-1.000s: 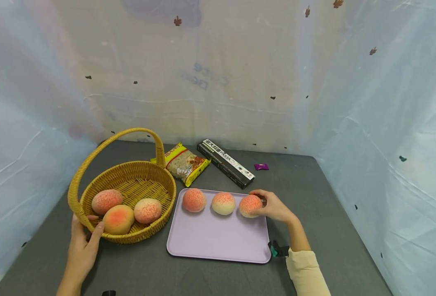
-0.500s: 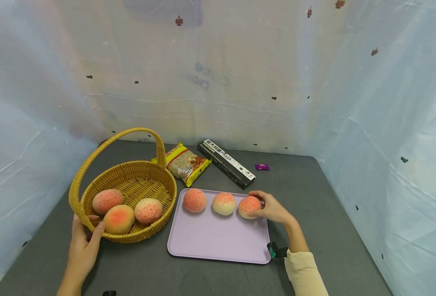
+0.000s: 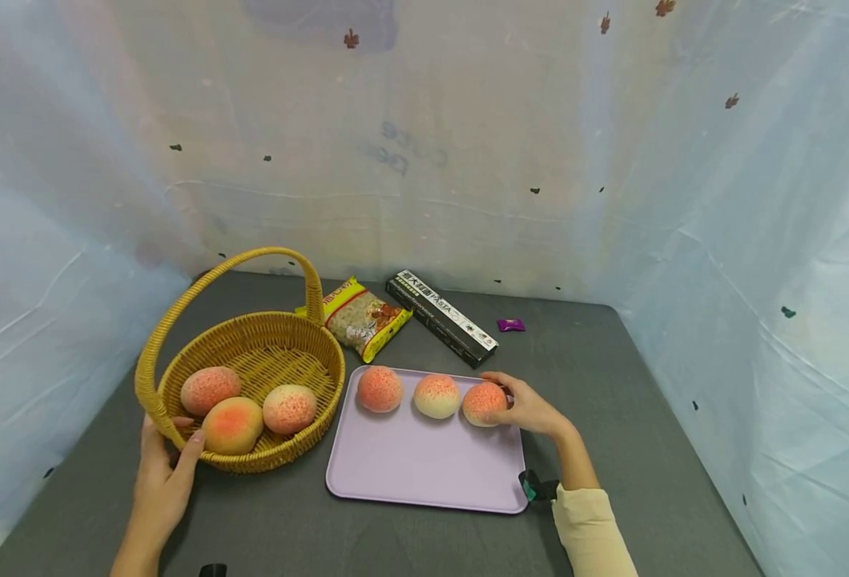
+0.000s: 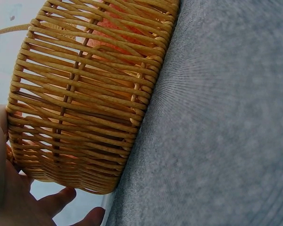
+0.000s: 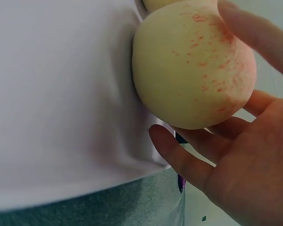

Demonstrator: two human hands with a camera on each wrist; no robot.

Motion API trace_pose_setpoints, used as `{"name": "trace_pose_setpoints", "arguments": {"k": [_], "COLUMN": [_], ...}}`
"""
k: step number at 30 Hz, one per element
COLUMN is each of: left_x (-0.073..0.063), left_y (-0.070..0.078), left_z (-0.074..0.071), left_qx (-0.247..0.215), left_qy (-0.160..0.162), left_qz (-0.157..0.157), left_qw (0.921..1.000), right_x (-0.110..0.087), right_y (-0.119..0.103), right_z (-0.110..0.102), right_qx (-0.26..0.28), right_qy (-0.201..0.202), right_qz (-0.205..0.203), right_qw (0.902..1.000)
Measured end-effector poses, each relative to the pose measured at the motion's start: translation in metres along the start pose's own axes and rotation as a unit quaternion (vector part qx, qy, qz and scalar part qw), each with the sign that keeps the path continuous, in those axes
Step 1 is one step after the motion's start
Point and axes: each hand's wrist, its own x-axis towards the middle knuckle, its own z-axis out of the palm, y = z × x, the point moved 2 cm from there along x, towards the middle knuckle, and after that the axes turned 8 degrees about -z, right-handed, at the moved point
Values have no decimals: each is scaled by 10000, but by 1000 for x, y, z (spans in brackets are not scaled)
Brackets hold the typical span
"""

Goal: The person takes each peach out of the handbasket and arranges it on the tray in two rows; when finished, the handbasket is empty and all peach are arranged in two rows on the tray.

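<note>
My left hand point(image 3: 161, 485) grips the near left rim of a yellow wicker basket point(image 3: 316, 332) in the head view, thumb at the rim by the handle's foot. The left wrist view shows the woven side point(image 4: 85, 94) close up. Three peaches, one of them a more orange peach point(image 3: 232, 426), lie in the basket. My right hand point(image 3: 533, 407) holds the rightmost peach point(image 3: 482, 403) on a lilac tray point(image 3: 424, 473). From the right wrist view, thumb and fingers curl round that peach point(image 5: 188, 70), low at the tray. A middle peach point(image 3: 436, 397) and a left peach point(image 3: 379, 389) share its row.
Behind the tray lie a yellow food packet point(image 3: 363, 320), a black pasta box point(image 3: 442, 316) and a small purple wrapped sweet point(image 3: 510, 325). The dark grey table point(image 3: 612, 385) meets pale hanging sheets point(image 3: 468, 160) at the back and sides.
My right hand has shifted the rightmost peach slightly left, narrowing its gap to the middle peach. My left hand and the basket keep their places.
</note>
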Motion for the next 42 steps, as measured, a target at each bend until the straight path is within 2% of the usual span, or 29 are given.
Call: {"name": "trace_pose_setpoints", "arguments": {"k": [12,17,21,25,33,42], "left_x": [0,0,1,0,0,0], "left_y": [0,3,5,4,0,1], "left_z": [-1,-1,0,1,1,0], "left_qx": [64,11,-25,-65,-126,-102], "left_qy": [-5,4,-5,4,-7,6], "left_qz": [-2,71,100,97,42,68], "left_qw": [10000,10000,9999,9999,9999,9999], "right_x": [3,13,26,42,73,113], "right_y": [-8,-29,-51,-72,-117,-170], "right_z": [-5,-10,-10,-4,15,45], "right_qx": [171,13,-217,-440,-602,-666], "right_qy": [52,229,337,265,-133,-1124], "right_qz": [-166,-250,-530,-860,-1625,-2136], "right_qw": [9997,9994,9978,9950,9848,9681]}}
